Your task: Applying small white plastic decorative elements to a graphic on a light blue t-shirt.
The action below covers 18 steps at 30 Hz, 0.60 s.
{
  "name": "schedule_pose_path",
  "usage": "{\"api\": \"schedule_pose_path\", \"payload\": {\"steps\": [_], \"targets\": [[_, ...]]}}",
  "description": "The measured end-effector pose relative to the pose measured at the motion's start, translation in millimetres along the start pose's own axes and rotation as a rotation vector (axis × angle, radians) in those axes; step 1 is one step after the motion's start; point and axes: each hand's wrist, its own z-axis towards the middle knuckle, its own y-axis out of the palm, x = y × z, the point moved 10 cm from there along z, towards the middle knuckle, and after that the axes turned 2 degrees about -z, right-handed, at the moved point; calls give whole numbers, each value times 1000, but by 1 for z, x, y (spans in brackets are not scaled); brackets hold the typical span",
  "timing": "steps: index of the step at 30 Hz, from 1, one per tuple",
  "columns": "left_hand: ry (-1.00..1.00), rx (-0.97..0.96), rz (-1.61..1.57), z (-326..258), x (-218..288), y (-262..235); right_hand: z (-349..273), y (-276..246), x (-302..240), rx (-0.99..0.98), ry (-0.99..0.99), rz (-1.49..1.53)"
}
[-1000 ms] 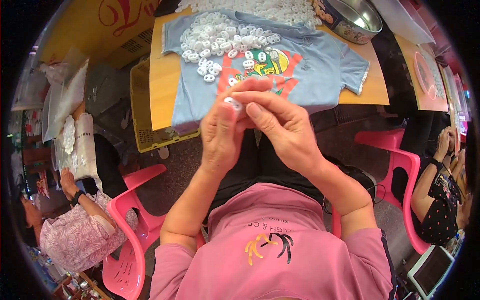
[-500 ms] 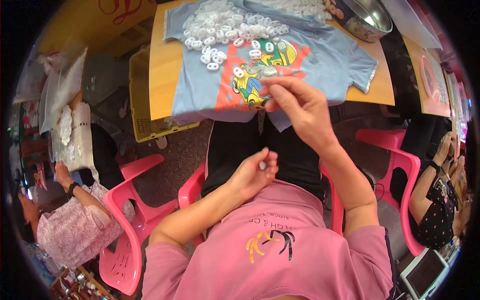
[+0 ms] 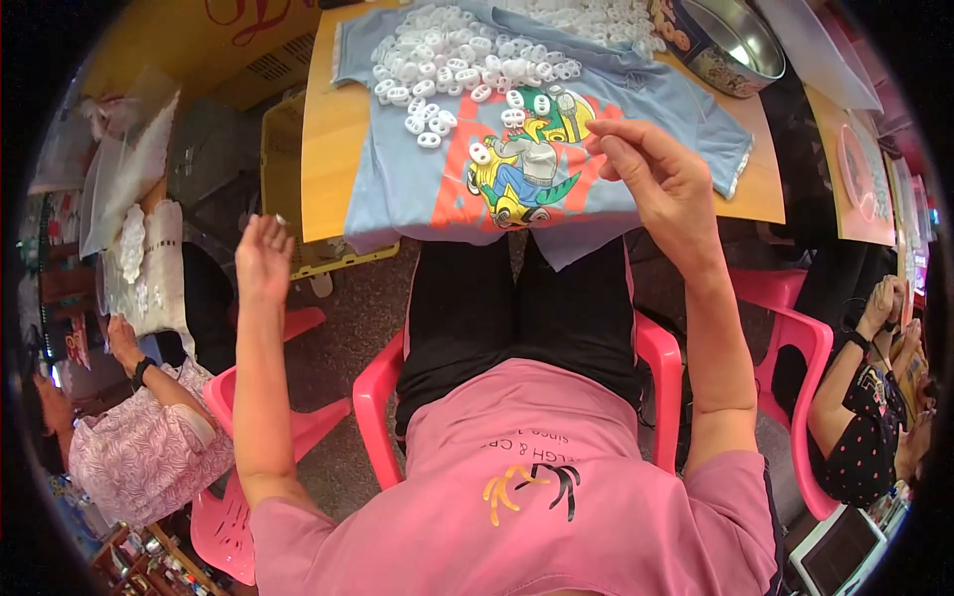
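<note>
Out to the left, beside the table's front left corner, my left hand (image 3: 265, 256) is raised with its fingers curled. A tiny pale spot shows at its fingertips, too small to make out. My right hand (image 3: 668, 184) hovers over the right front part of a light blue T-shirt (image 3: 397, 194), thumb and forefinger brought together in a pinch; whatever is between them cannot be made out. Small white oval plastic pieces with two holes (image 3: 427, 70) lie heaped on the shirt's far part. Several lie apart, one piece (image 3: 480, 153) on the cartoon print.
The shirt covers much of a wooden table (image 3: 333, 159). A round metal tin (image 3: 735, 50) stands at the far right, and a yellow crate (image 3: 343, 260) sits below the left edge. People sit on both sides, near pink chairs (image 3: 268, 437).
My left hand has gone from my lap up and out to the left. My right hand has shifted right, away from the shirt's print, still pinched.
</note>
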Motion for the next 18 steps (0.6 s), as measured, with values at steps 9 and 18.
{"api": "schedule_pose_path", "payload": {"steps": [9,18], "targets": [[651,-268,194,-121,78,141,39,45,-24,-3,-449,-607],[818,-591,440,-198,35,235,54,66,-13,-165,-432,-776]]}}
